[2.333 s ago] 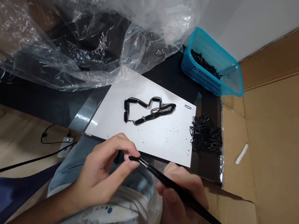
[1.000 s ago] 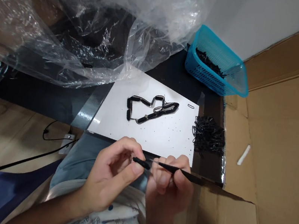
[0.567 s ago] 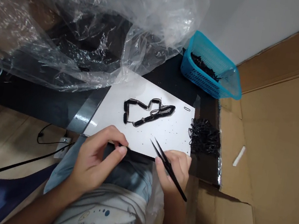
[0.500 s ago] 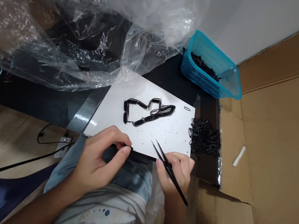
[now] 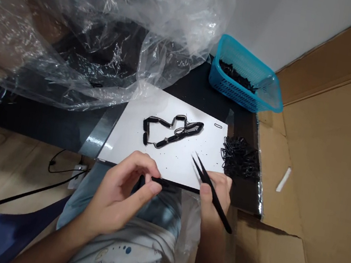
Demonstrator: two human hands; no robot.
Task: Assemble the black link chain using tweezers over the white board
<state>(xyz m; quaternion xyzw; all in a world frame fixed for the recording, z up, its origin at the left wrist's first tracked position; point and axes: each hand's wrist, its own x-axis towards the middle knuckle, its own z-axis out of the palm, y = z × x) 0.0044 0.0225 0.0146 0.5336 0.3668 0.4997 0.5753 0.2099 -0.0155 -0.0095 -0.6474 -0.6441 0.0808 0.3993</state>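
My left hand [image 5: 124, 190] pinches a small black piece [image 5: 158, 181] between thumb and fingers at the near edge of the white board [image 5: 121, 136]. In my right hand [image 5: 215, 195] are black tweezers [image 5: 214, 193], their tips apart with nothing between them, over the board's right part. A black segmented strip [image 5: 163, 123] lies in a bent loop on the board. One small black loop [image 5: 218, 126] rests near the board's far right corner. Dark specks are scattered over the white surface.
Black loops are piled [image 5: 241, 157] right of the board. Behind stands a blue basket [image 5: 244, 95] with black pieces inside. Clear plastic sheeting [image 5: 108, 50] covers the back left. Cardboard [image 5: 332, 152] is at the right; a cable [image 5: 26, 192] runs at the lower left.
My right hand and the tweezers have moved right and slightly up, away from my left hand. My left hand has shifted slightly right, and more of the black piece shows.
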